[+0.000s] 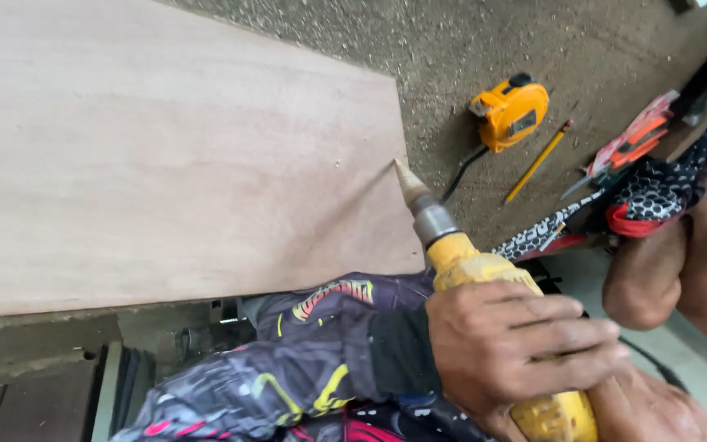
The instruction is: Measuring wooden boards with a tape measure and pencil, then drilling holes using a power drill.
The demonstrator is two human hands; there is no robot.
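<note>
Both hands, left hand (525,348) above right hand (656,409), have their grip wrapped tight around a yellow power drill (484,278) whose conical bit touches the pale plywood sheet (165,147) edge on the sawdust-strewn tabletop (452,41), near a yellow tape measure (511,110) and yellow pencil (538,162).

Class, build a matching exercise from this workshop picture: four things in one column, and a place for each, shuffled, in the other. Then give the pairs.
Things:
1. drill
2. tape measure
3. pencil
4. board

Places:
A. lying just right of the tape measure
B. covering the left of the bench
C. gripped in both hands
D. on the dusty bench, past the board's right edge

Pairs: 1-C, 2-D, 3-A, 4-B
</note>
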